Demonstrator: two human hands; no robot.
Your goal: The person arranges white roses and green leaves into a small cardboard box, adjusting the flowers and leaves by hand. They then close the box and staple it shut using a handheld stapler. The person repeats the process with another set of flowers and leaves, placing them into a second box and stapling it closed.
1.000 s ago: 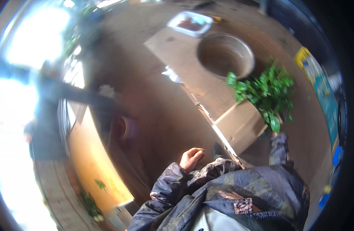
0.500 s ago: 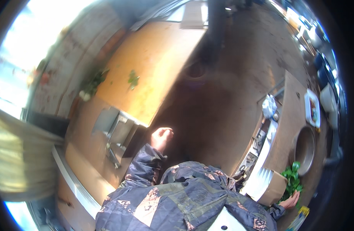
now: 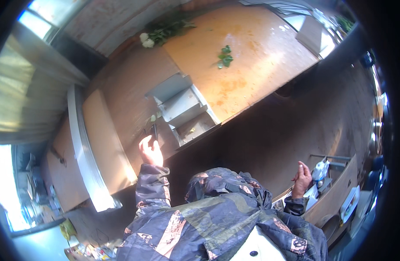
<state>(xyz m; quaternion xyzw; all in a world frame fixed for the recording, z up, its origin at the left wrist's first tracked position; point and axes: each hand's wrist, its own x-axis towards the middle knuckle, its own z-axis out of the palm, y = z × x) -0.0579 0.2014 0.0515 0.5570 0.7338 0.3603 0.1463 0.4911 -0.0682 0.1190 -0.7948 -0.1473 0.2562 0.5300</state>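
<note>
My left hand [image 3: 151, 151] is at the near edge of the workbench, its fingers and thumb apart around the near end of a dark-handled tool [image 3: 154, 131]. The tool lies on the bench; its kind is unclear. Just right of it stands a grey metal box with compartments [image 3: 184, 108], holding small leaf scraps. My right hand [image 3: 302, 178] hovers at the right with fingers stretched out and nothing in them, near a crumpled clear plastic bag [image 3: 320, 170]. A green leafy sprig [image 3: 225, 57] rests on the orange board beyond the box.
White roses [image 3: 146, 40] with dark leaves lie at the far bench edge. A long white rail [image 3: 86, 143] borders the bench on the left. Cardboard and papers [image 3: 315, 37] sit at the far right corner. A wooden side table with a white tray [image 3: 350, 203] stands at right.
The view has turned left. My left hand has moved to the tool beside the metal box. My right hand has left the green leaves on the side table.
</note>
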